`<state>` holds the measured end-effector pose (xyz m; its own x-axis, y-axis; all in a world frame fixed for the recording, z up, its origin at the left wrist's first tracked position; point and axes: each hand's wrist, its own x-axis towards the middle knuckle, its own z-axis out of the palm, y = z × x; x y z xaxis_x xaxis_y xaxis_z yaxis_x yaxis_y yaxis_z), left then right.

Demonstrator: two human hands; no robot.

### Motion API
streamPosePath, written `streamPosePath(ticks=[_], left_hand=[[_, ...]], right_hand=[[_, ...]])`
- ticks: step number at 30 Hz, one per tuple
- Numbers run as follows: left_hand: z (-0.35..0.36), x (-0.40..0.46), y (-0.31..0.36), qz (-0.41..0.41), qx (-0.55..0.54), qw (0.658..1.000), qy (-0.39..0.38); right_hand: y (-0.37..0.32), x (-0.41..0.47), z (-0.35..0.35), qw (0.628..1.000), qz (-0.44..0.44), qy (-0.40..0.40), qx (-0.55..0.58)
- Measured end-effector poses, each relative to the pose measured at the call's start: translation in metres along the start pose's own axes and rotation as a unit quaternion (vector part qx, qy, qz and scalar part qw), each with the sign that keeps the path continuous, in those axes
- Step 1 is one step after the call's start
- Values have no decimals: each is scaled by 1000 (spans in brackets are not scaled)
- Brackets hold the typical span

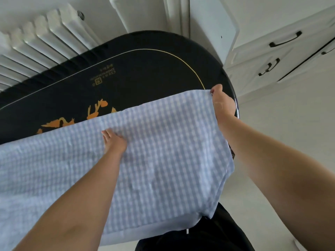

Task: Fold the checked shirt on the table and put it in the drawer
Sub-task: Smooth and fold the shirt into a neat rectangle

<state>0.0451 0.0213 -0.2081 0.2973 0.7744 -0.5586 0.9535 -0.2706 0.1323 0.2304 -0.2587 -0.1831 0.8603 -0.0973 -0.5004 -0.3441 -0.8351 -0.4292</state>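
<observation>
The checked shirt (163, 160), pale blue and white, lies spread over the near part of the black table (141, 69) and hangs over the near edge. My left hand (114, 142) rests on the cloth near its far edge, fingers curled and pressing on the fabric. My right hand (222, 102) pinches the shirt's far right corner at the table's right rim. White drawers with black handles (282, 42) stand at the right.
A white radiator (45, 38) runs along the wall behind the table. The table bears gold lettering and orange figures (97, 107). A white panel (213, 24) stands between table and drawers. Pale floor lies to the right.
</observation>
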Motion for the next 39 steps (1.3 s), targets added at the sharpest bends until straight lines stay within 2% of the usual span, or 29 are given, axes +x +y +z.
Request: streamPosePath(ticks=[3,6,12,13,15,17,18,20,22,23,25,27,31,33,37,39], left_hand=[[1,-1,-3,-3,27,1000,-9],[-3,-2,-5,30,64,997,-32],[-5,-11,-6,48,120,991,-42],[-5,-12,-5,46,127,990,-41],[-4,-13,-5,48,140,988,-38],[-4,-14,-5,58,154,986,-31],[-4,-16,-5,62,157,985,-29],[-5,-18,-6,64,164,984,-24],[-5,-17,-7,66,175,982,-18],[-5,-18,-8,68,179,981,-15],[-4,-17,-8,73,186,980,-8],[-4,-17,-7,72,184,980,-7],[-5,-16,-7,68,182,981,-6],[-3,-15,-9,70,185,980,-4],[-2,-13,-14,77,191,979,-7],[1,-13,-20,99,179,979,-15]], right_hand=[[0,8,-3,999,-49,3,-10],[6,16,-9,999,-33,21,12],[1,17,-27,988,68,-136,-20],[-2,16,-30,985,71,-154,3],[-4,20,-40,972,71,-183,127],[-2,25,-45,953,66,-152,255],[1,25,-42,951,74,-127,272],[6,19,-29,964,83,-119,223],[3,14,-20,971,32,-161,174],[0,13,-21,974,3,-155,167],[-2,19,-25,981,-23,-82,173],[-1,20,-28,982,0,-53,183],[20,18,-7,958,101,-150,223],[33,-1,-8,964,102,-157,189],[70,-40,10,998,2,-64,27],[75,-56,24,1000,-15,-7,3]])
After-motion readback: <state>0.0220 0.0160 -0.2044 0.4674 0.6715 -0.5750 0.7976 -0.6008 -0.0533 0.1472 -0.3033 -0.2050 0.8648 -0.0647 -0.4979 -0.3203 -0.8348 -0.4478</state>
